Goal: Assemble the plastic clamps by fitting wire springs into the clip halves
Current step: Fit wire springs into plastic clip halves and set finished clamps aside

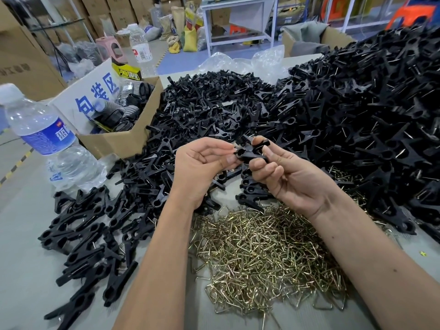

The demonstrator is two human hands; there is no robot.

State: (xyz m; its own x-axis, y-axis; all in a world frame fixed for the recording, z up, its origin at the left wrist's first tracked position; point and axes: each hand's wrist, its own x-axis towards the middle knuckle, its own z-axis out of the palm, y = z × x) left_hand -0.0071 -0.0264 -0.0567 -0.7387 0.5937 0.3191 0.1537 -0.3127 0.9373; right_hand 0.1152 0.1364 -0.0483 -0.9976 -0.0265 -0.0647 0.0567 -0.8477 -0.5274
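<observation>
Black clip halves (250, 153) pinched between both hands (202, 170), above wire springs (262, 253), heaps crowding every side

Warehouse workshop: stacked cartons (123, 8), parts heaps (357, 103)

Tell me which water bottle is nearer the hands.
The blue-labelled bottle at the table's left edge, beside the cardboard box. The other bottle, with a white label, stands farther back behind that box.
</observation>
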